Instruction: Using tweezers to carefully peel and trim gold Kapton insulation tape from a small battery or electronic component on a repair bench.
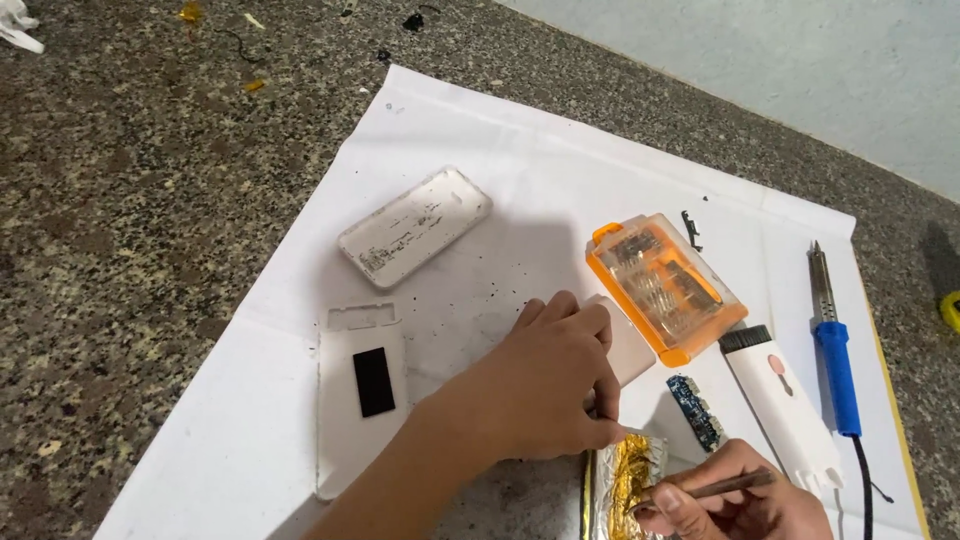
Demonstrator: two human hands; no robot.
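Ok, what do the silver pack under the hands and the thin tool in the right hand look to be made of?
The silver pack looks foil-wrapped: crinkled, shiny surface, with gold-coloured foil or tape peeled open in the middle. The thin tool in the right hand looks like dull dark metal, though wood can't be excluded. The left hand steadies the pack's top edge.

orange bit case (664, 285), blue-handled soldering iron (834, 350), white paper (560, 160) (speckled granite counter (130, 200)).

White paper sheet (560, 150) on granite counter (150, 200)
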